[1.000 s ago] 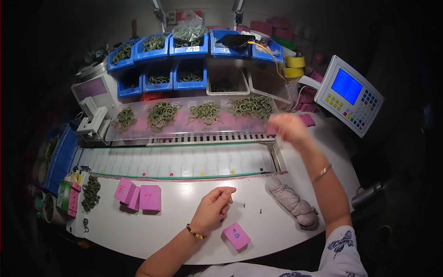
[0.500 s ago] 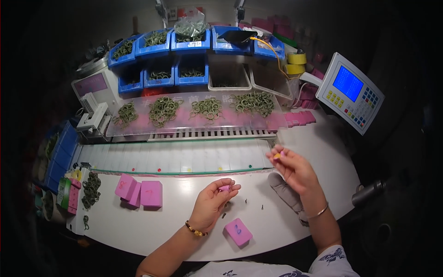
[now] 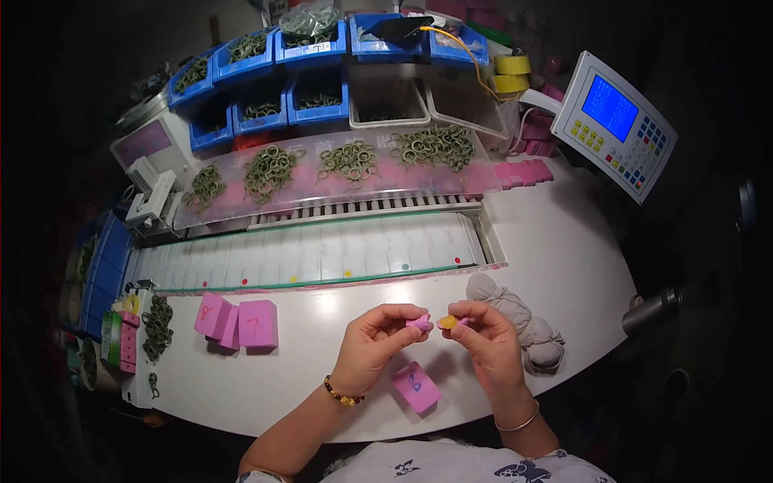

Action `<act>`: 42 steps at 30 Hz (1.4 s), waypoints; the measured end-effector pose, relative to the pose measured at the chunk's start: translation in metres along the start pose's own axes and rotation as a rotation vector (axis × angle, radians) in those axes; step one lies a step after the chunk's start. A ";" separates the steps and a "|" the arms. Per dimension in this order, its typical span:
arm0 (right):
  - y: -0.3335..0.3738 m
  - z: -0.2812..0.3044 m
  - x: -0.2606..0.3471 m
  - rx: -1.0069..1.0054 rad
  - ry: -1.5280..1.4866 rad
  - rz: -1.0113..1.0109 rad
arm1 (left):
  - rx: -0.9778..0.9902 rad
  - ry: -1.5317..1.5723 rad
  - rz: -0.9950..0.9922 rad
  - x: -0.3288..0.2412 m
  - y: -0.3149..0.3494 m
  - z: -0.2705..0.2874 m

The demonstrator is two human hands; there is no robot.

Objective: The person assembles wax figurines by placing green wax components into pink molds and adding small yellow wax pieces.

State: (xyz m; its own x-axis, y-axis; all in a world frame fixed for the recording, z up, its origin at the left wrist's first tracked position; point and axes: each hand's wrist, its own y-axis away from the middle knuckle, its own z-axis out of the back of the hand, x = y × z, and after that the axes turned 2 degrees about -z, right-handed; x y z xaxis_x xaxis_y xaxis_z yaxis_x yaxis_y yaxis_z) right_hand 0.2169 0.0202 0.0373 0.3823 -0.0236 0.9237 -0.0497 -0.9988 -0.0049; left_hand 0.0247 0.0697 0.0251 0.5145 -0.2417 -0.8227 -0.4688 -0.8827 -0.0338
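My left hand point(image 3: 372, 348) pinches a small pink piece point(image 3: 420, 323) between thumb and fingertips. Facing it, a short gap away, my right hand point(image 3: 489, 348) grips a small yellow-and-pink piece point(image 3: 448, 322), also by the fingertips. Both pieces are too small and too covered to tell their kind. Below the hands, a pink rectangular block point(image 3: 416, 388) with a blue mark lies on the white table point(image 3: 298, 394), touched by neither hand. Beside my right hand is a grey bundled cloth point(image 3: 515, 318).
More pink blocks point(image 3: 258, 324) lie at left, near a pile of green rings point(image 3: 158, 328). Behind runs a pale segmented conveyor point(image 3: 314, 249); above it, a clear sheet point(image 3: 310, 181) bears ring heaps. Blue bins point(image 3: 312, 48) stand at the back. A control panel point(image 3: 613, 125) juts in at right.
My right hand has come down and leftward with its yellow-and-pink piece, close to my left hand. My left hand has shifted slightly right. Coloured dots on the conveyor have moved left.
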 end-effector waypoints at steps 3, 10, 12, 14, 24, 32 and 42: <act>0.000 0.001 -0.003 0.023 0.129 0.075 | 0.007 0.007 -0.031 0.002 0.000 0.004; 0.004 -0.013 -0.004 -0.032 0.147 0.121 | -0.013 -0.155 -0.096 0.003 0.002 -0.005; 0.004 -0.013 -0.005 -0.040 0.210 0.156 | -0.024 -0.230 -0.150 0.004 0.003 -0.007; 0.003 -0.014 -0.007 -0.040 0.269 0.189 | -0.063 -0.199 -0.130 0.003 0.003 -0.005; -0.004 -0.015 0.006 0.042 0.736 0.616 | 0.009 -0.026 0.132 -0.003 0.001 0.002; -0.002 -0.017 0.021 0.090 1.000 0.720 | 0.000 -0.107 0.117 -0.006 0.001 0.000; 0.000 -0.020 0.011 0.078 1.018 0.736 | 0.036 -0.186 0.054 -0.003 0.003 -0.003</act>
State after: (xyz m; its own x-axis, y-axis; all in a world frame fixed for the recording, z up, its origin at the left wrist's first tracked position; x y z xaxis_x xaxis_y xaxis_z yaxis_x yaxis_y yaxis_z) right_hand 0.2027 0.0208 0.0555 -0.5976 -0.5653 0.5686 0.1197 -0.7641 -0.6339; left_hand 0.0241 0.0661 0.0289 0.3481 -0.2067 -0.9144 -0.5195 -0.8544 -0.0046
